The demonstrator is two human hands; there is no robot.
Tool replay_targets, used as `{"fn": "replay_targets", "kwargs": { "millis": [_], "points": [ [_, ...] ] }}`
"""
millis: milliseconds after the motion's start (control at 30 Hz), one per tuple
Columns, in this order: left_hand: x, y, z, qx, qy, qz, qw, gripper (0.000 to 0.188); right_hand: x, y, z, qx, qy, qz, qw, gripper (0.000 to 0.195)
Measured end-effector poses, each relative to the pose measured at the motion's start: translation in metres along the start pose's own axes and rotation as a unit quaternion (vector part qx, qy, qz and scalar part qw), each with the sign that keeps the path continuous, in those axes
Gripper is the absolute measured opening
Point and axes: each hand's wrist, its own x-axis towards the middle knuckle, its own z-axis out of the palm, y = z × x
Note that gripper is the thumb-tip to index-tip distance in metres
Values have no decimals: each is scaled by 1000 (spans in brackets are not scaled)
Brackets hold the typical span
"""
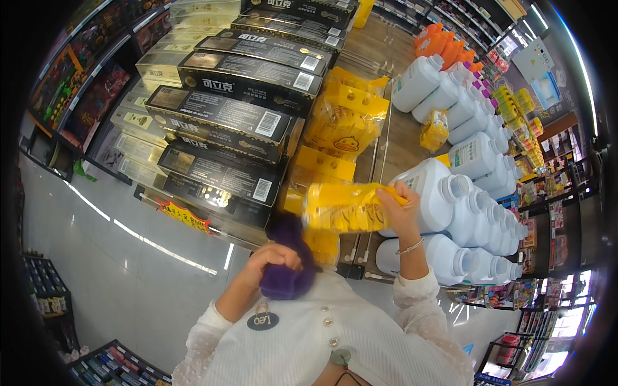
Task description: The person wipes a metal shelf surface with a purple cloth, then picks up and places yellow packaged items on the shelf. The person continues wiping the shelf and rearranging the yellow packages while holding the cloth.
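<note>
My left hand (275, 263) is closed around a bunched purple cloth (288, 280), close in front of my chest. Part of the cloth hangs beyond my fist towards the shelf edge. In my right hand (404, 208) is a yellow plastic-wrapped pack (347, 208), gripped by one end and slightly blurred. It is held above the display, just over other yellow packs (345, 128) that bear a cartoon duck. Those packs stand in a row between black toothpaste boxes (227, 169) on the left and large white bottles (427, 193) on the right.
Pale boxes (140, 125) are stacked beside the black ones. A small yellow pack (434, 130) rests against the white bottles on the wooden shelf (364, 53). Orange jugs (442, 46) stand farther back. A red and yellow price sign (183, 216) sticks out from the shelf edge above grey floor (125, 284).
</note>
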Motion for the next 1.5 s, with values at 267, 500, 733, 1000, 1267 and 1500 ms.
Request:
{"fn": "replay_targets", "kwargs": {
  "millis": [267,500,733,1000,1267,1500],
  "points": [
    [8,-2,15,21,28,-37,999,33,75,2,30,-43,141,-67,987,31],
    [27,-9,19,-51,168,-36,984,27,74,82,-4,-18,68,-23,997,63],
    [97,15,69,39,199,267,942,30,47,118,18,158,-11,101,982,96],
    [223,13,-11,819,175,307,452,46,56,112,22,-164,12,-57,985,56],
    [189,-19,-54,813,214,317,439,41,57,46,10,-413,-37,50,909,60],
    [157,-33,-75,790,219,235,521,42,149,-102,-73,-617,-182,33,765,39]
  ]
}}
